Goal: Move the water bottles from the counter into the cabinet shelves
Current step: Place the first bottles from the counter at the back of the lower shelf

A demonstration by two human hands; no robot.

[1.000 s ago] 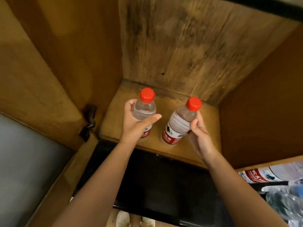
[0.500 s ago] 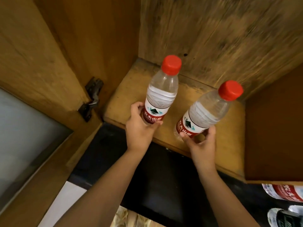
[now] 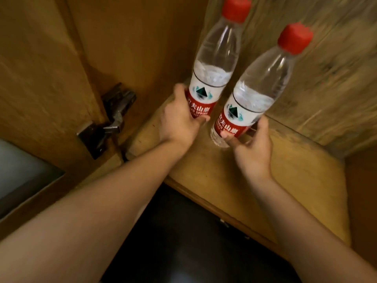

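2 clear plastic water bottles with red screw caps stand close together at the back left of the worn wooden cabinet shelf (image 3: pixel 295 180), each held low on its body. The left hand (image 3: pixel 179 121) wraps the left bottle (image 3: pixel 216 64) around the red band of its label, fingers curled behind it and the thumb across the front. The right hand (image 3: pixel 253 148) grips the right bottle (image 3: pixel 263 84) near its base, thumb on the lower label and fingers curled round the far side. The right bottle leans to the right; whether either base is fully down on the shelf cannot be told.

Both look nearly full, so they should feel moderately heavy for their size, bottom-weighted and steady once upright. The thin walls will likely dent under a hard squeeze, and the smooth plastic may be a little slippery; the label band is the best place to hold, since the film adds grip and the body is straight there. The tapered shoulders and the caps are poorer holds.

Each label is white above and red below, with a dark green mountain emblem. White Chinese characters run across the red band; on the left bottle "SPRING" is readable beneath them, the letters before it being partly hidden by the hand. Smaller print is too blurred to read.

A dark metal hinge (image 3: pixel 110 119) sits on the cabinet's left side, where the door meets it.
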